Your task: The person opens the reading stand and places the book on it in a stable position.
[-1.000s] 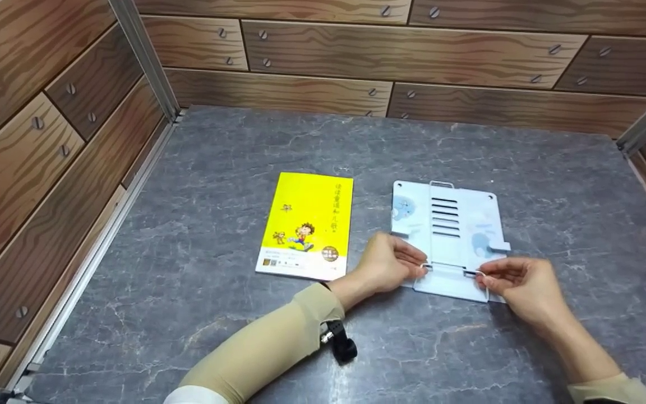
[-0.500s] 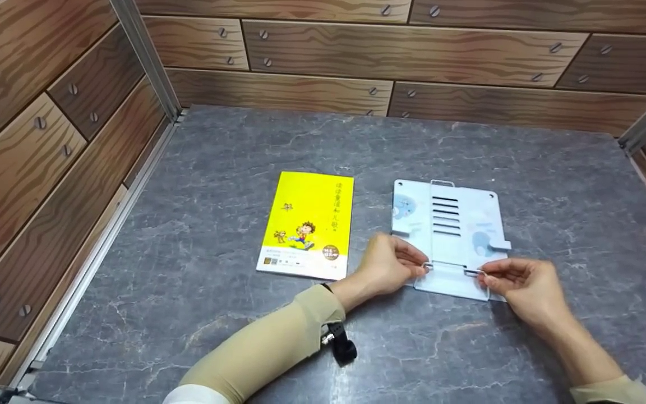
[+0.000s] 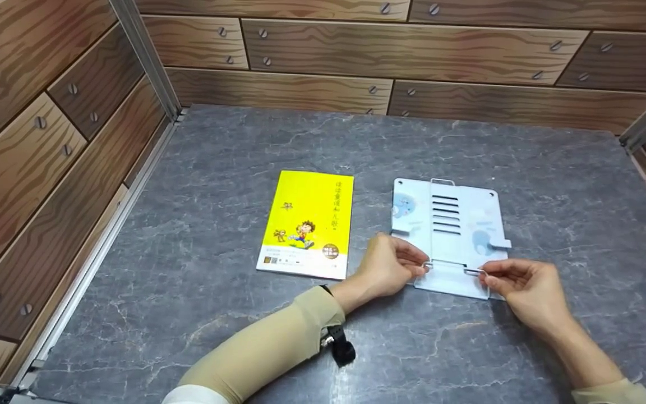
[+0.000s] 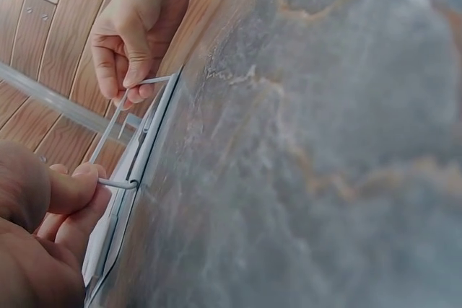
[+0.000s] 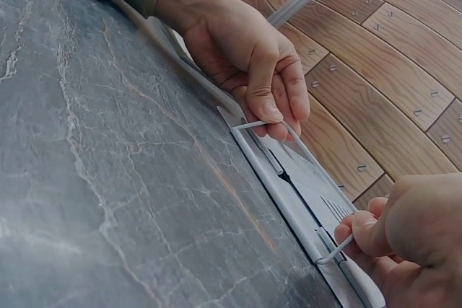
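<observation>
A pale blue book stand [image 3: 474,207] with slots down its middle lies flat on the grey marbled table [image 3: 233,146]. Its wire bracket [image 5: 317,160] is raised off the panel at the near edge. My left hand [image 3: 387,264] pinches one corner of this wire between thumb and fingers. On the other corner, my right hand [image 3: 530,289] has the same kind of pinch. The left wrist view shows the wire [image 4: 108,135] stretching between both hands, its ends meeting the stand's edge. Two small clips [image 3: 500,244] stick out at the panel's sides.
Left of the stand lies a yellow book [image 3: 312,207] with a cartoon child on its cover. Wood-patterned walls [image 3: 323,50] close in the back and sides of the table. A black camera [image 3: 343,350] hangs below my left wrist.
</observation>
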`<state>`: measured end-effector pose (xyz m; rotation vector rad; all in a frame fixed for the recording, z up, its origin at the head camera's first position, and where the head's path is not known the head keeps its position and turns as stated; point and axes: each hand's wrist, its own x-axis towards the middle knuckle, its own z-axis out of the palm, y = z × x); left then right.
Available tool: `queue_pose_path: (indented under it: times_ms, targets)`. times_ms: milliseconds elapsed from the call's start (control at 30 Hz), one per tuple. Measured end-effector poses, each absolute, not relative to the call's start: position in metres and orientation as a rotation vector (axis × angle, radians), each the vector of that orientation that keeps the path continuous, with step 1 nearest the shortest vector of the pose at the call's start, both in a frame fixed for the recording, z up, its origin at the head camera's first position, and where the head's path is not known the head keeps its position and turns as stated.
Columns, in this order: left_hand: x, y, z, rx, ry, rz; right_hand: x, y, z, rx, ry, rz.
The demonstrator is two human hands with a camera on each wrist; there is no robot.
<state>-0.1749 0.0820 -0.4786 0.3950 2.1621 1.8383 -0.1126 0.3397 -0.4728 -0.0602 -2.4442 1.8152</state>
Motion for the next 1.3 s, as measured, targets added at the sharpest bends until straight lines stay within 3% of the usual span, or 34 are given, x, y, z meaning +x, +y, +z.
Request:
queue_pose_path:
  times_ms: [733, 1300]
  targets:
    - [-0.172, 0.08, -0.477, 0.454, 2.185, 1.809, -0.108, 0.344, -0.474, -0.016, -2.489, 1.693]
    - [-0.18, 0.079, -0.475, 0.357, 2.093, 1.769, -0.117, 0.349, -0.456, 0.052, -2.784, 1.58]
